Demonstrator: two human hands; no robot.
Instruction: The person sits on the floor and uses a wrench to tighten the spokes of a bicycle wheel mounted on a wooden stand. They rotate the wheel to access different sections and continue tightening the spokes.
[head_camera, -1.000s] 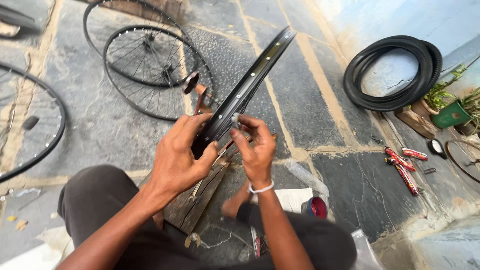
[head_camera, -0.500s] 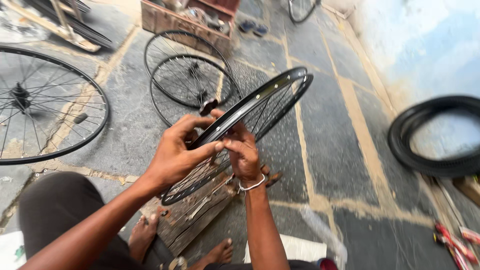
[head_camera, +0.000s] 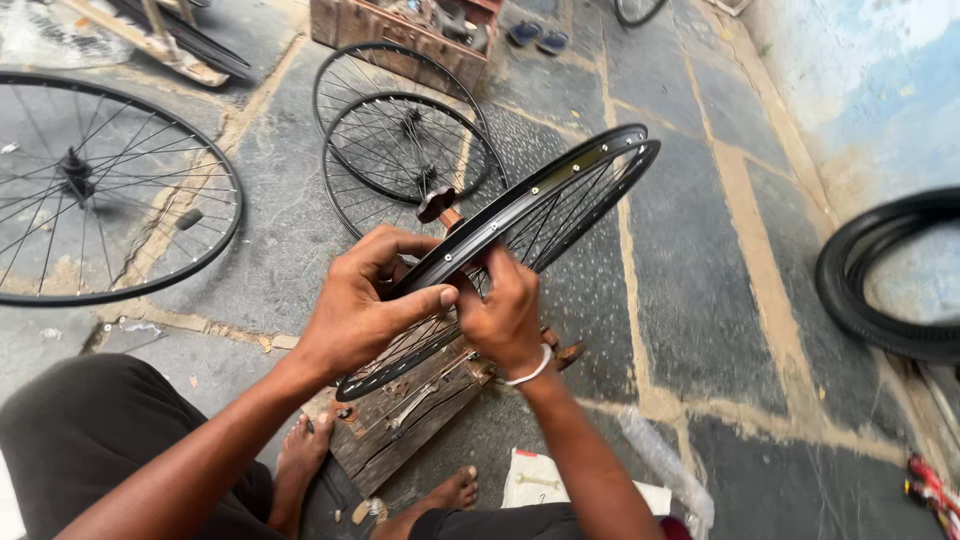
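since half a second ago the view has crept a little closer and lower, so the wooden block under the wheel shows more fully, while both hands have stayed where they were on the rim.

from the head camera, looking down: the left hand (head_camera: 355, 310) is wrapped around the black bicycle rim (head_camera: 530, 205), thumb stretched along its upper edge and fingers curled behind, a firm closed hold. the right hand (head_camera: 505, 310) pinches at the same stretch of rim just beside the left thumb, fingertips tight together on something too small to make out; a white band sits at that wrist. the rim stands on edge, tilted, running from near the person's lap up and away to the right, its spokes showing through. its lower part comes down at a worn wooden block (head_camera: 410, 415) with metal bits lying on it, next to the person's bare feet (head_camera: 300, 460).

on the stone floor beyond lie two spoked wheels (head_camera: 400, 140) overlapping each other, and a larger spoked wheel (head_camera: 100, 190) off to the left. a wooden box (head_camera: 400, 30) of parts sits at the far side. black tyres (head_camera: 880, 270) lie coiled by the pale blue wall on the right.
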